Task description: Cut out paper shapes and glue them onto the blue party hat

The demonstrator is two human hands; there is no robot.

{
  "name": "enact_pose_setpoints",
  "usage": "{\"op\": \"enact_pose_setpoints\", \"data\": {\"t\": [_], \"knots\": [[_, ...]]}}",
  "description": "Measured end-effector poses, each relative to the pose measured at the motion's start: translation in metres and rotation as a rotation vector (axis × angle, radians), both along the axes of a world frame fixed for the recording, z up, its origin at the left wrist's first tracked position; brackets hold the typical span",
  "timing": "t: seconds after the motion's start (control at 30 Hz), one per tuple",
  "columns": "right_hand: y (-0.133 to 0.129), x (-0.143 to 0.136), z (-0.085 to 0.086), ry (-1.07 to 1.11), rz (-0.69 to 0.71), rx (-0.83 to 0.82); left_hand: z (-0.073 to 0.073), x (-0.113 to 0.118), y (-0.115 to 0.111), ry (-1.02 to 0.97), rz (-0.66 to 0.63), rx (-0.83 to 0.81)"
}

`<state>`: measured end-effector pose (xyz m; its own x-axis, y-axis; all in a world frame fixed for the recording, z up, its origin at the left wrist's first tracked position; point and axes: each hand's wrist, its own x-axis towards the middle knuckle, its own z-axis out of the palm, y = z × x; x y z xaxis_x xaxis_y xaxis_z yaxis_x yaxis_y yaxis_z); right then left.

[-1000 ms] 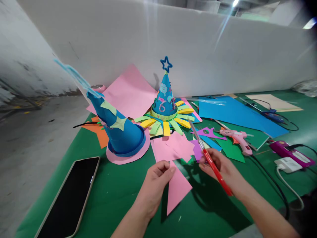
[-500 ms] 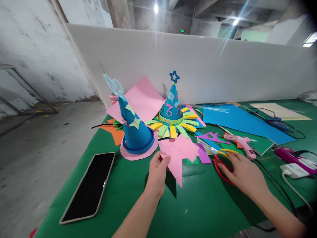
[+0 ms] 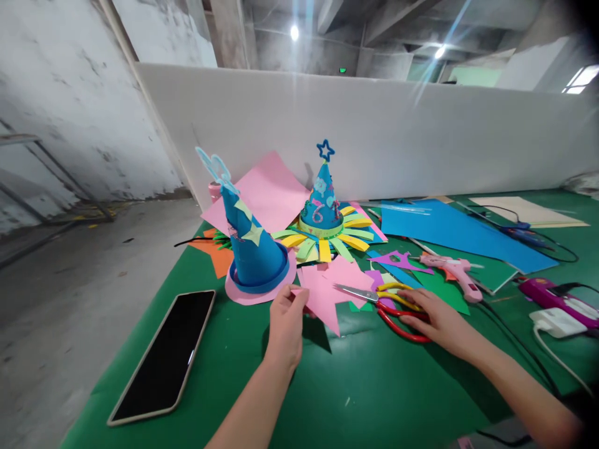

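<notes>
**Pink Paper Pinched on One Side, Scissors at Hand on the Other**

The person's left hand (image 3: 286, 321) is closed in a pinch, thumb against fingers, on the edge of a pink paper piece (image 3: 324, 310). Gripping it by that edge seems to leave the pointed end free, reaching toward the middle of the bench (image 3: 365, 386).

The right hand (image 3: 440, 318) is half curled at the handles of the scissors (image 3: 375, 297), fingers by the yellow loop and thumb by the red one. Whether it grips them or merely rests there cannot be told. The blades point left, toward the paper, and the loops lie on the hand's side, probably for an easy hold.

Just beyond the blades, pink scraps (image 3: 349, 274) overlap in a loose pile. A purple cut-out (image 3: 397, 259) and a pink glue gun (image 3: 452, 267) lie farther right; the gun's cord runs toward the near edge, which likely keeps it out of the middle.

Left of the scraps, a brimmed blue hat (image 3: 257, 259) bears pale stars. Behind them stands a star-topped blue hat (image 3: 322, 199), its yellow and green strips fanned out, perhaps for support. A phone (image 3: 163, 355) lies flat near the left edge, apart from the paper and scissors.
</notes>
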<state>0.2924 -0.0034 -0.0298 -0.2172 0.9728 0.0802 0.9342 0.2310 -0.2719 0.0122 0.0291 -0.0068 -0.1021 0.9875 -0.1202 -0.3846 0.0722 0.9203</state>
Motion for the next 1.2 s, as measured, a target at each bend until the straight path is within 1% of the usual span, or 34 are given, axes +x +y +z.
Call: {"op": "enact_pose_setpoints", "data": {"t": [0.07,0.1,0.17,0.27,0.33,0.4,0.47,0.5,0.53,0.6,0.67,0.7,0.73,0.8,0.9,1.0,1.07,1.13,1.2], "knots": [[-0.001,0.005,-0.005,0.058,0.005,-0.008,-0.001,-0.002,0.003,0.01,0.02,-0.004],[-0.002,0.008,-0.008,0.074,-0.023,0.008,-0.001,-0.003,0.005,0.016,0.029,-0.007],[-0.005,0.016,-0.017,0.074,-0.124,0.065,-0.003,-0.003,0.006,0.033,0.031,-0.02],[-0.007,0.031,-0.026,0.015,-0.269,0.157,-0.007,0.0,0.005,0.07,0.007,-0.052],[-0.006,0.039,-0.025,-0.028,-0.305,0.173,-0.01,0.002,0.002,0.091,-0.009,-0.072],[-0.003,0.038,-0.018,-0.033,-0.317,0.188,-0.011,0.004,0.0,0.109,-0.022,-0.089],[0.0,0.025,-0.006,0.026,-0.322,0.22,-0.011,0.005,-0.001,0.127,-0.035,-0.101],[0.002,0.014,0.002,0.08,-0.308,0.217,-0.011,0.005,-0.002,0.134,-0.042,-0.105],[0.004,0.0,0.009,0.181,-0.272,0.221,-0.011,0.005,-0.002,0.141,-0.051,-0.11],[0.007,-0.034,0.022,0.394,-0.116,0.104,-0.01,0.006,-0.003,0.154,-0.063,-0.118],[0.011,-0.068,0.03,0.631,-0.042,-0.127,-0.009,0.008,-0.005,0.182,-0.061,-0.114],[0.013,-0.084,0.031,0.733,-0.023,-0.227,-0.009,0.009,-0.006,0.201,-0.057,-0.104],[0.016,-0.097,0.031,0.816,-0.014,-0.289,-0.009,0.01,-0.008,0.223,-0.055,-0.09],[0.021,-0.116,0.029,0.961,-0.006,-0.348,-0.009,0.011,-0.011,0.261,-0.057,-0.066],[0.027,-0.128,0.023,1.168,-0.018,-0.363,-0.005,0.009,-0.016,0.237,-0.056,-0.061],[0.028,-0.129,0.02,1.245,-0.041,-0.341,0.0,0.005,-0.018,0.081,-0.077,-0.098],[0.029,-0.127,0.021,1.24,-0.037,-0.305,0.002,0.006,-0.018,0.023,-0.161,-0.116],[0.03,-0.127,0.023,1.231,-0.01,-0.269,0.002,0.009,-0.016,0.056,-0.257,-0.134],[0.031,-0.127,0.024,1.223,0.011,-0.242,0.001,0.015,-0.013,0.114,-0.306,-0.164]]}}
